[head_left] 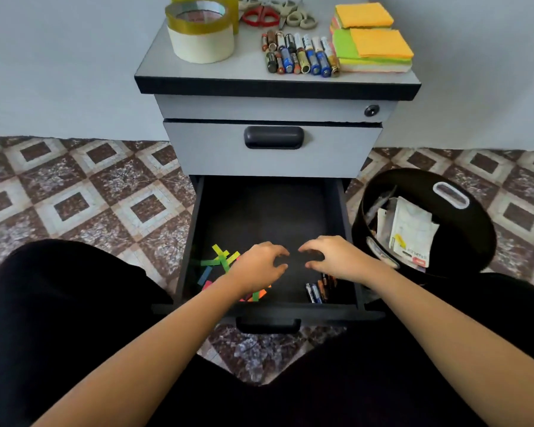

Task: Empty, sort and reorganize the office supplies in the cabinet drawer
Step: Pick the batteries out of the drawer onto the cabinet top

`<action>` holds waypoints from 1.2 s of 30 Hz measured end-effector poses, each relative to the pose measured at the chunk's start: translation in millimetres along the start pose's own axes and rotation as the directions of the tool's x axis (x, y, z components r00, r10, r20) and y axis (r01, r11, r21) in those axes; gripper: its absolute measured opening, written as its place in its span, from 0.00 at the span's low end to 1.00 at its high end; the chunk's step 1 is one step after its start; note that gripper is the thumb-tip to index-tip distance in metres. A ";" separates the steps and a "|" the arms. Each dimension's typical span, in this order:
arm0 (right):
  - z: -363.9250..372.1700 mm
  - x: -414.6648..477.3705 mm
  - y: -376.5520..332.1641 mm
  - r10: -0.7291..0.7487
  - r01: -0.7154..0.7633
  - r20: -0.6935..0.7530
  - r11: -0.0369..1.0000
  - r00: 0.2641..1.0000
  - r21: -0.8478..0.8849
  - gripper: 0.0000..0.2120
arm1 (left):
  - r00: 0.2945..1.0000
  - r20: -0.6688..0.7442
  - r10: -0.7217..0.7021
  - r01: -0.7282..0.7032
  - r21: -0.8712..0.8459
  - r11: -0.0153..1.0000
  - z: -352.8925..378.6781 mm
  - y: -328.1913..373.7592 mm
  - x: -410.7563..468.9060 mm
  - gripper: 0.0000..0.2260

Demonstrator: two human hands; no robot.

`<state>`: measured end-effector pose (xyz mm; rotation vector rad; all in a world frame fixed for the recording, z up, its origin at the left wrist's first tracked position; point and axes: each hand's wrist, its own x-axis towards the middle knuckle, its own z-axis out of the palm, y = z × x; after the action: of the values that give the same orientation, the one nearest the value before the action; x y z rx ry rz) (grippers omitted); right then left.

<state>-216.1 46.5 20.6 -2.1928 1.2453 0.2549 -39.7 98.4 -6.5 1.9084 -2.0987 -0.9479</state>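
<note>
While your left hand [259, 263] and your right hand [333, 257] hover low in the open drawer [269, 217], fingers half curled and holding nothing as far as I can see, the coloured paper strips [219, 261] lie loose at the front left, partly under your left wrist, and a few batteries [316, 292] lie at the front right beside your right wrist. The strips are thin and flat, so a quick grab could miss some or scatter them, and a careless wrist could set the batteries rolling. A hard push on the drawer might also shake the sorted batteries [301, 55] off the cabinet top [250, 69].
</note>
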 end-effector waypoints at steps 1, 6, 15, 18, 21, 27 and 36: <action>3.8 3.9 3.2 0.006 -0.006 0.035 1.000 0.999 -0.013 0.19 | 0.999 0.036 -0.007 0.007 -0.004 1.000 7.9 -0.3 3.7 0.16; 25.8 20.3 20.8 0.034 -0.013 0.168 0.993 0.985 -0.120 0.13 | 0.988 0.153 -0.013 0.012 0.012 1.000 40.8 0.1 21.3 0.16; 13.9 35.8 39.1 0.080 -0.077 0.067 0.996 0.995 -0.054 0.16 | 0.969 0.245 0.017 -0.017 -0.001 1.000 74.6 8.1 46.7 0.14; 10.7 38.0 40.8 0.082 -0.080 0.052 0.996 0.995 -0.039 0.16 | 0.966 0.253 0.046 -0.051 0.013 0.999 79.3 6.9 52.6 0.14; 12.7 39.8 40.6 0.087 -0.084 0.083 0.996 0.993 -0.039 0.15 | 0.962 0.271 0.038 -0.048 0.032 0.998 84.7 3.7 54.2 0.12; 13.9 39.9 39.5 0.094 -0.093 0.088 0.996 0.992 -0.018 0.15 | 0.957 0.284 0.057 -0.080 0.071 0.994 87.6 1.0 56.9 0.09; 6.5 37.6 40.2 0.081 -0.081 0.009 0.997 0.997 0.014 0.14 | 0.888 0.366 0.277 -0.367 0.205 0.907 75.1 6.5 59.3 0.14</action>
<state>-228.4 8.0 -17.3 -2.1301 1.3292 0.2862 -93.9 68.8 -79.8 1.4967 -2.7614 -1.0008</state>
